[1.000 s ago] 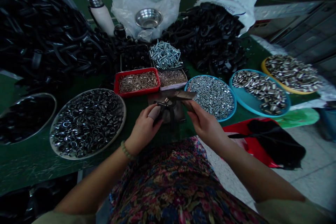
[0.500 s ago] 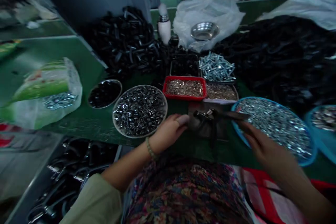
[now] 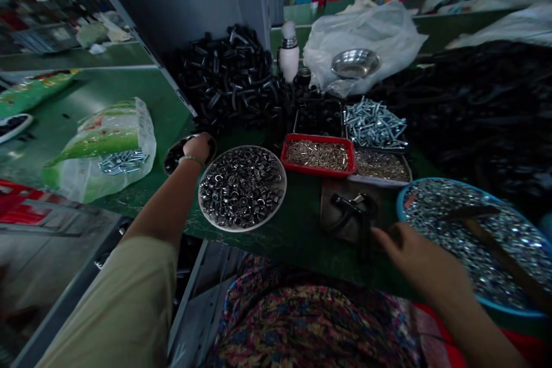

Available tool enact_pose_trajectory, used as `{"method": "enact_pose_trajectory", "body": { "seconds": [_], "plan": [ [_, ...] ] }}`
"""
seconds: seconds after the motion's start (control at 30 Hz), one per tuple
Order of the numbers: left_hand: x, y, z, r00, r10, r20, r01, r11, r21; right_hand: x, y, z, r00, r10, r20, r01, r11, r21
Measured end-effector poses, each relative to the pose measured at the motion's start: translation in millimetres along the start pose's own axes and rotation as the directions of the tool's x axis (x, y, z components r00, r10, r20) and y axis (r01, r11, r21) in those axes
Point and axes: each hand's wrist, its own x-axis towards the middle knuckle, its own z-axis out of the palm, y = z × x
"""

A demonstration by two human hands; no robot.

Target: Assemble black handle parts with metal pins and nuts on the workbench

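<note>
Over on the far left of the table [image 3: 142, 207], the left hand [image 3: 197, 146] dips into a small steel bowl of black parts [image 3: 175, 155], fingers curled in, though I can't tell if they've caught anything. Right hand [image 3: 416, 259] lies loose, holding nothing, beside the black clamp piece [image 3: 351, 210]. Best to pinch just one part, clear of the ring dish [image 3: 242, 187].

The left hand [image 3: 197, 146] covers most of the small metal bowl [image 3: 175, 155] of dark parts, its fingertips lost in shadow, so its grip cannot be told. The blue basin [image 3: 495, 302] runs off the right edge. The black heap [image 3: 470, 109] at right is blurred beyond telling single parts.
</note>
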Motion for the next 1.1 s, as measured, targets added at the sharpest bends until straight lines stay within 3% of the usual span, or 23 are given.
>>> {"method": "enact_pose_trajectory", "body": {
  "seconds": [0.1,0.13,0.2,0.23,0.3,0.33,0.37,0.4,0.43,0.5,0.6,0.7,0.77,0.9,1.1],
  "plan": [
    [2.0,-0.5,-3.6,0.999,-0.024,-0.039,0.017,0.986,-0.166,7.3,-39.8,8.3,0.999,-0.001,0.032,0.001,1.000,0.005],
    [0.9,-1.5,-8.2,0.998,-0.028,-0.054,0.016,0.978,-0.208,10.6,-43.1,10.8,1.000,0.009,0.002,-0.009,0.997,0.077],
    [-7.5,1.2,-18.4,0.997,-0.017,-0.081,-0.005,0.967,-0.254,14.8,-39.5,14.8,0.998,0.050,-0.026,-0.037,0.927,0.374],
    [-16.4,7.2,-22.0,0.995,-0.003,-0.096,-0.023,0.962,-0.270,14.7,-35.5,16.2,0.998,0.060,0.001,-0.050,0.822,0.568],
    [-45.7,31.7,-21.8,0.995,0.034,-0.090,-0.070,0.895,-0.440,9.0,-30.0,16.8,0.995,0.002,0.099,-0.088,0.466,0.881],
    [-66.1,50.0,-17.7,0.996,0.062,-0.059,-0.085,0.818,-0.568,3.9,-30.1,16.2,0.988,-0.064,0.139,-0.117,0.264,0.957],
    [-89.7,71.1,-11.5,0.994,0.105,0.012,-0.054,0.598,-0.800,-1.9,-32.1,15.2,0.977,-0.139,0.160,-0.149,0.084,0.985],
    [-115.4,93.7,-4.1,0.972,0.200,0.121,0.052,0.320,-0.946,-7.7,-35.8,14.1,0.963,-0.211,0.165,-0.181,-0.059,0.982],
    [-141.6,116.1,3.7,0.929,0.303,0.212,0.177,0.139,-0.974,-12.8,-40.3,13.1,0.950,-0.269,0.158,-0.207,-0.167,0.964],
    [-189.3,155.2,17.6,0.815,0.477,0.330,0.398,-0.046,-0.916,-19.4,-48.6,12.2,0.932,-0.337,0.135,-0.241,-0.297,0.924],
    [-232.4,191.4,31.9,0.654,0.630,0.419,0.617,-0.123,-0.778,-22.5,-51.4,11.6,0.913,-0.391,0.117,-0.276,-0.380,0.883],
    [-242.9,204.8,39.0,0.566,0.692,0.448,0.733,-0.173,-0.658,-24.9,-44.6,9.4,0.898,-0.424,0.115,-0.306,-0.416,0.856],
    [-242.6,206.9,40.5,0.559,0.702,0.442,0.753,-0.206,-0.624,-27.1,-39.1,7.2,0.907,-0.409,0.103,-0.291,-0.429,0.855],
    [-244.3,207.0,40.4,0.587,0.687,0.429,0.737,-0.233,-0.635,-30.1,-32.8,4.2,0.934,-0.345,0.094,-0.239,-0.407,0.881],
    [-254.0,210.2,40.5,0.545,0.719,0.431,0.751,-0.189,-0.633,-29.7,-37.3,7.6,0.934,-0.337,0.121,-0.244,-0.351,0.904]
  ]
}}
